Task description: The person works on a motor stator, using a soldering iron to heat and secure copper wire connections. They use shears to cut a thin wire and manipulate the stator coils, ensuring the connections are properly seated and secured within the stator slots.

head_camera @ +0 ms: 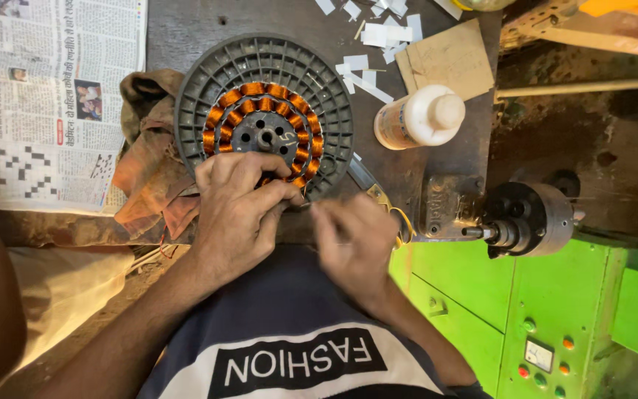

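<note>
While the left hand (236, 214) rests its fingers together on the copper-wound stator (263, 122), the blurred right hand (354, 240), just beside the stator, pinches fingers together.

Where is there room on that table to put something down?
Bare dark tabletop shows between the newspaper and the round grey disc. Right of the disc it is crowded: paper scraps, cardboard, white bottle.
</note>
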